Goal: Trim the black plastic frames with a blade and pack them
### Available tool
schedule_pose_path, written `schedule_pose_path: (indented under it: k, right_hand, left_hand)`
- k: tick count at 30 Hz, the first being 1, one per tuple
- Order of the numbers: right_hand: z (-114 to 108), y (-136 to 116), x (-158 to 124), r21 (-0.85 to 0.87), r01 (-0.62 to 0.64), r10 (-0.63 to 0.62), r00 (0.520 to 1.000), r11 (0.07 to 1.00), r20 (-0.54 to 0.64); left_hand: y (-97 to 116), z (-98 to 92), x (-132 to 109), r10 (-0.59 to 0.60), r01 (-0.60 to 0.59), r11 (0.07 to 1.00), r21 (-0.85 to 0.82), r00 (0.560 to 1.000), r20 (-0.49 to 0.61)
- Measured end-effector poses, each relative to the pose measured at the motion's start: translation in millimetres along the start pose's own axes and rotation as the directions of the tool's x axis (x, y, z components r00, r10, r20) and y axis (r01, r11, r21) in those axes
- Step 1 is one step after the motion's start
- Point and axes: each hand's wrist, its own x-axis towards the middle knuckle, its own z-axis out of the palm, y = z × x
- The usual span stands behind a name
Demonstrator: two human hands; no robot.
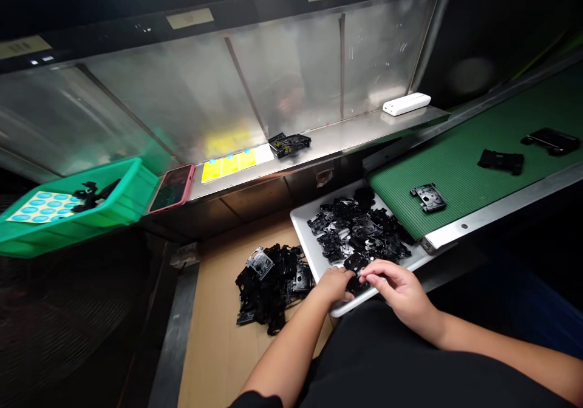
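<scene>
Over the near edge of a white tray (314, 256), my two hands meet at a black molded plastic part (355, 265). My left hand (336, 283) is closed on the part's left side, with the thumb toward me. Thumb and forefinger of my right hand (401, 292) are pinched together at the part's right side; whatever is between those fingertips is too small to make out. Many similar black plastic parts (367, 226) lie jumbled in the tray just beyond my hands. Left of the tray, another heap of black parts (273, 286) rests on brown cardboard (214, 335).
A green conveyor belt (460, 171) on the right carries several black parts. On the metal ledge (346, 135) lie stacked parts (290, 145), a yellow label sheet (230, 164), a red-edged phone (173, 187) and a white power-bank-like block (407, 104). A green bin (122, 204) stands left.
</scene>
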Motion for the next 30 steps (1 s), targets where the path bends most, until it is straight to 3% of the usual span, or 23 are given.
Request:
schedule_pose_path:
  k: [5, 10, 14, 20, 27, 30]
  right_hand:
    - [-4.4, 3.6, -0.7, 0.007, -0.028, 0.028, 0.999, 1.0, -0.043]
    - [-8.0, 3.8, 0.3, 0.018, -0.04, 0.041, 0.996, 0.999, -0.073]
    - [-7.6, -0.9, 0.7, 0.041, -0.046, 0.05, 0.994, 0.998, -0.101]
    - [-1.2, -7.6, 0.8, 0.025, 0.03, -0.03, 0.999, 0.999, -0.029]
    - [8.7, -9.8, -1.9, 0.017, 0.052, -0.053, 0.998, 0.998, 0.044]
    - [12.5, -8.6, -4.1, 0.041, 0.05, -0.053, 0.995, 0.998, 0.084]
  left_hand:
    - [-5.9, 8.5, 2.1, -0.006, 0.021, 0.986, -0.165, 0.996, 0.088]
    - [17.9, -2.4, -1.1, -0.062, 0.07, 0.895, -0.441, 0.998, 0.033]
    - [50.3, -10.8, -20.3, -0.145, 0.096, 0.662, -0.743, 0.989, -0.001]
    - [87.3, -10.5, -68.9, -0.237, 0.192, 0.26, -0.946, 0.963, 0.13]
    - [109.6, -0.4, -98.3, -0.242, 0.237, 0.004, -0.971, 0.943, 0.229]
    - [115.5, 0.0, -103.8, -0.307, 0.204, -0.032, -0.978, 0.929, 0.204]
